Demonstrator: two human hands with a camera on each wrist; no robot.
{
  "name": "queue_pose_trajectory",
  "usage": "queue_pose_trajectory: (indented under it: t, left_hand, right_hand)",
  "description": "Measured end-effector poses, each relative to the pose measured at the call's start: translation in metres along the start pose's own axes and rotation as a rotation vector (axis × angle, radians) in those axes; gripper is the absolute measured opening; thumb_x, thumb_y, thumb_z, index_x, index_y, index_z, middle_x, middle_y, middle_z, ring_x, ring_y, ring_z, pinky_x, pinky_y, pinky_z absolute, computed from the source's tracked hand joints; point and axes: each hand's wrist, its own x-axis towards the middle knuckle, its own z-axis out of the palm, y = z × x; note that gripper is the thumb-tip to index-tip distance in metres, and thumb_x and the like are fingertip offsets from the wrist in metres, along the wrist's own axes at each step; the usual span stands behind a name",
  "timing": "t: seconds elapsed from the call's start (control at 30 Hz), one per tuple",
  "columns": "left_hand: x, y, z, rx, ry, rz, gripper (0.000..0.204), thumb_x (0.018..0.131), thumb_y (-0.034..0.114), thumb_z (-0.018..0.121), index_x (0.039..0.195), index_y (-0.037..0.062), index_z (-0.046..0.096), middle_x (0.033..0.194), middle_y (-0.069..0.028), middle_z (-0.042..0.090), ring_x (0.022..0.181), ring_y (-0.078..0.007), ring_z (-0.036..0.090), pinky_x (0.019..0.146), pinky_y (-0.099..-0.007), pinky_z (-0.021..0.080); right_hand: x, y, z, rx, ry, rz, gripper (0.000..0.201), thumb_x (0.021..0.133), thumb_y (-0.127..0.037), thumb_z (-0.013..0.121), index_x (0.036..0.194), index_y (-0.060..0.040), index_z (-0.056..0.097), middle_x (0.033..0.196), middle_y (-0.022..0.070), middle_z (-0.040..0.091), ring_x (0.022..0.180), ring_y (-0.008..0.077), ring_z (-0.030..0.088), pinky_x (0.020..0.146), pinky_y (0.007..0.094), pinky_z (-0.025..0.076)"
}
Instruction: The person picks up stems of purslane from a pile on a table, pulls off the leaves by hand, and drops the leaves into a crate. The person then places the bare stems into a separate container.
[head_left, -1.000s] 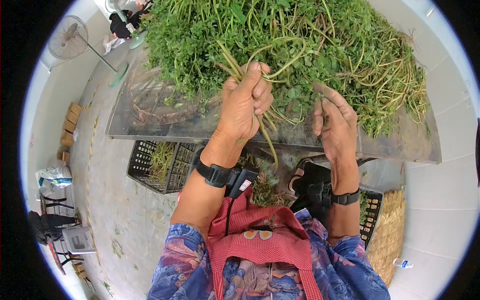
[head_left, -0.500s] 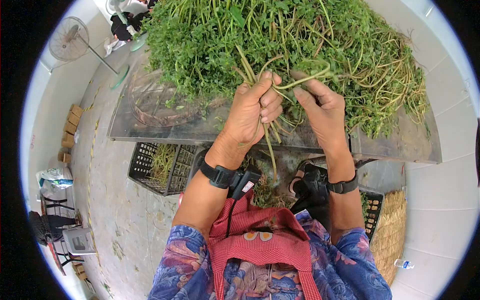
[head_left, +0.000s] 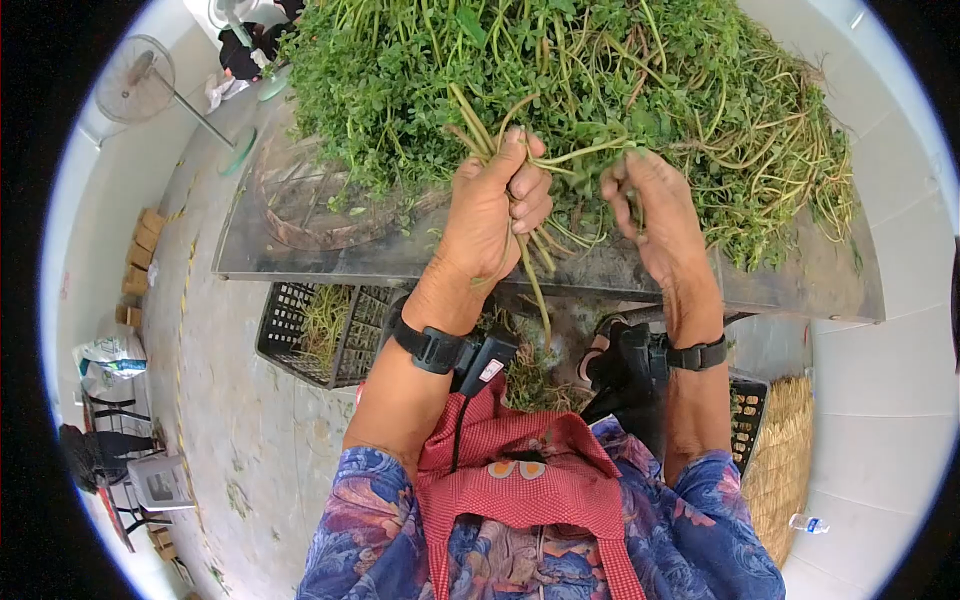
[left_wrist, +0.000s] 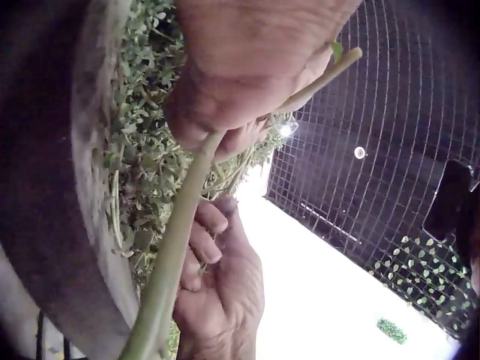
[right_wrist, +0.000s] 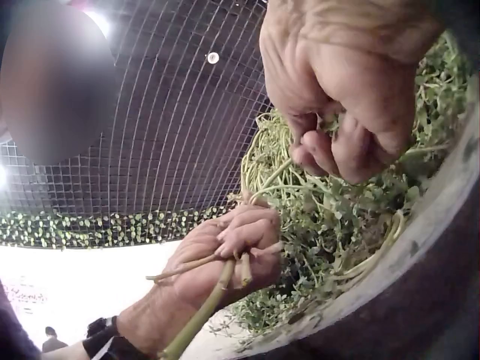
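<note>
My left hand (head_left: pixel 500 205) grips several long green stems (head_left: pixel 535 285), their cut ends sticking out above the thumb and hanging below the fist. In the left wrist view one thick stem (left_wrist: pixel 172 255) runs down from this fist. To its right, my right hand (head_left: pixel 660 210) has its fingers curled in and pinches the leafy end of a stem (head_left: pixel 590 150) that reaches across from the left fist. The right wrist view shows that stem meeting the curled fingertips (right_wrist: pixel 311 154). Behind both hands rises a large heap of leafy greens (head_left: pixel 560 60).
The heap lies on a dark table (head_left: pixel 330 265) whose front edge runs below my hands. Under it stand a black crate (head_left: pixel 325 335) holding stems and another crate (head_left: pixel 745 420) at right, beside a woven straw piece (head_left: pixel 785 470). A standing fan (head_left: pixel 135 80) is at far left.
My right hand came in from the right to the stem at the left fist, then drew back slightly right and down with its fingers curled. The left hand shifted right, then back, keeping its grip.
</note>
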Motion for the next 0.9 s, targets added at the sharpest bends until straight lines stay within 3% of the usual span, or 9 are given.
queue_pose_trajectory:
  t: [0.07,0.17,0.3,0.47,0.53,0.57,0.63,0.77,0.9]
  left_hand:
    - [0.001,-0.001,-0.002,-0.018,-0.009,-0.021,0.020,0.094,0.022,0.048,0.090,0.0029,0.052,0.058,0.0038,0.037,0.046,-0.0056,0.033,0.037,-0.0187,0.028]
    - [0.000,-0.001,-0.001,-0.019,-0.031,-0.024,0.020,0.094,0.023,0.048,0.090,0.0031,0.052,0.058,0.0039,0.037,0.046,-0.0055,0.033,0.037,-0.0181,0.028]
    - [0.000,0.001,0.001,0.039,-0.020,-0.003,0.021,0.094,0.023,0.048,0.089,0.0034,0.052,0.062,0.0027,0.039,0.050,-0.0057,0.035,0.038,-0.0178,0.029]
    - [-0.002,0.000,0.003,0.216,-0.076,0.088,0.022,0.094,0.025,0.048,0.087,0.0040,0.051,0.077,-0.0013,0.043,0.065,-0.0078,0.041,0.040,-0.0178,0.031]
    - [-0.003,0.001,0.002,0.158,-0.090,0.087,0.023,0.094,0.025,0.048,0.086,0.0042,0.050,0.078,-0.0019,0.043,0.067,-0.0089,0.041,0.041,-0.0178,0.032]
    - [-0.003,0.006,-0.001,0.092,-0.112,0.088,0.023,0.094,0.025,0.047,0.086,0.0042,0.050,0.078,-0.0020,0.043,0.068,-0.0093,0.041,0.042,-0.0181,0.032]
    - [0.000,0.012,-0.005,-0.026,-0.158,0.079,0.023,0.095,0.025,0.045,0.084,0.0045,0.048,0.077,-0.0022,0.040,0.068,-0.0110,0.039,0.042,-0.0188,0.034]
    - [0.001,0.014,-0.007,-0.203,-0.206,-0.028,0.023,0.097,0.024,0.039,0.085,0.0051,0.045,0.077,-0.0021,0.036,0.068,-0.0127,0.039,0.041,-0.0197,0.035]
    - [0.002,0.013,-0.008,-0.193,-0.222,-0.036,0.023,0.098,0.024,0.037,0.086,0.0052,0.045,0.077,-0.0020,0.037,0.067,-0.0125,0.039,0.041,-0.0201,0.035]
  right_hand:
    - [0.001,0.003,-0.004,0.142,-0.174,0.036,0.022,0.090,-0.024,0.053,0.090,-0.0031,0.059,0.072,0.0003,0.057,0.058,0.0068,0.045,0.053,0.0208,0.036]
    - [0.005,0.015,0.007,-0.449,-0.131,-0.415,0.017,0.087,-0.012,0.056,0.094,0.0036,0.060,0.074,0.0050,0.061,0.067,0.0184,0.059,0.062,0.0283,0.046]
    - [0.000,0.012,0.009,-0.857,-0.136,-0.634,0.013,0.080,-0.009,0.058,0.089,-0.0002,0.061,0.073,0.0203,0.057,0.066,0.0349,0.056,0.060,0.0358,0.045]
    - [-0.003,0.000,0.012,-0.897,0.131,-0.694,0.014,0.082,-0.013,0.055,0.079,0.0000,0.060,0.061,0.0152,0.055,0.054,0.0306,0.052,0.053,0.0368,0.043]
    - [-0.003,-0.015,0.004,-0.256,0.267,-0.181,0.018,0.087,-0.014,0.048,0.077,-0.0024,0.056,0.059,0.0067,0.053,0.049,0.0201,0.047,0.044,0.0316,0.039]
    - [0.000,-0.013,-0.013,-0.257,0.266,-0.184,0.018,0.087,-0.014,0.048,0.077,-0.0024,0.056,0.059,0.0067,0.053,0.049,0.0201,0.047,0.044,0.0316,0.039]
    - [0.008,-0.012,-0.043,0.737,-0.220,-0.096,0.021,0.093,-0.018,0.041,0.078,-0.0064,0.050,0.066,0.0022,0.051,0.049,0.0123,0.042,0.037,0.0238,0.032]
    - [-0.011,-0.022,-0.030,0.649,0.084,-0.040,0.025,0.097,-0.023,0.040,0.083,-0.0044,0.048,0.071,0.0044,0.050,0.050,0.0115,0.043,0.035,0.0181,0.028]
    - [-0.017,-0.015,-0.032,0.464,-0.215,-0.152,0.018,0.091,-0.015,0.054,0.101,-0.0005,0.056,0.072,0.0031,0.056,0.062,0.0124,0.051,0.042,0.0183,0.036]
